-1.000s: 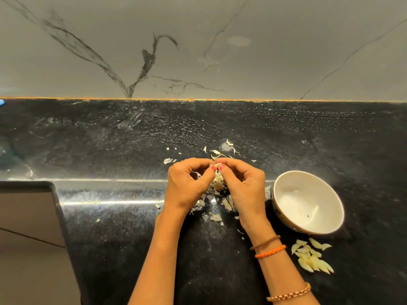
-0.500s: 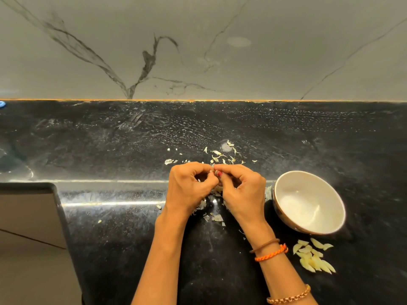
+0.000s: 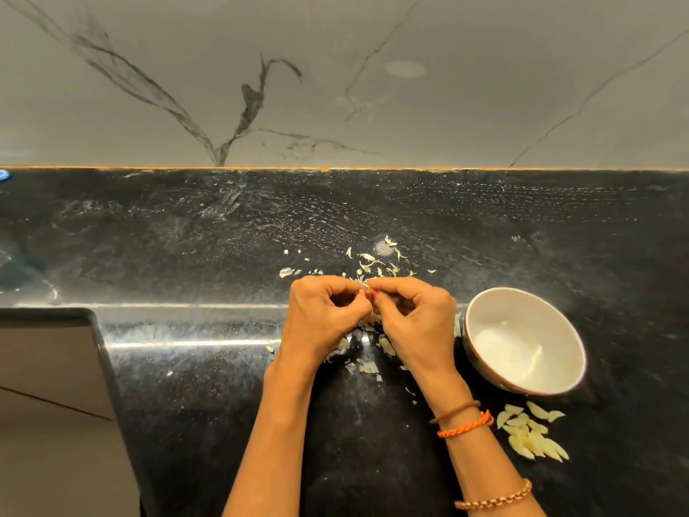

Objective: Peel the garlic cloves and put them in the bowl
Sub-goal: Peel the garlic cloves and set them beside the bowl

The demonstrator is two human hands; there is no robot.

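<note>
My left hand (image 3: 320, 319) and my right hand (image 3: 414, 322) meet fingertip to fingertip over the black counter, pinching a small garlic clove (image 3: 363, 289) that is mostly hidden between them. A white bowl (image 3: 481, 352) stands just right of my right hand; its inside looks empty. A cluster of pale garlic cloves (image 3: 533, 434) lies on the counter in front of the bowl, beside my right wrist. Papery garlic skins (image 3: 367, 361) lie scattered beneath and beyond my hands.
The black stone counter (image 3: 186, 236) runs wide to the grey marble wall (image 3: 335, 87) behind. Its front edge steps back at the left, where a floor (image 3: 44, 423) shows below. More skin flakes (image 3: 376, 261) lie behind my hands.
Both hands have drawn a little closer together and lower, fingers curled tighter around the clove. The bowl and the cloves by it have not moved.
</note>
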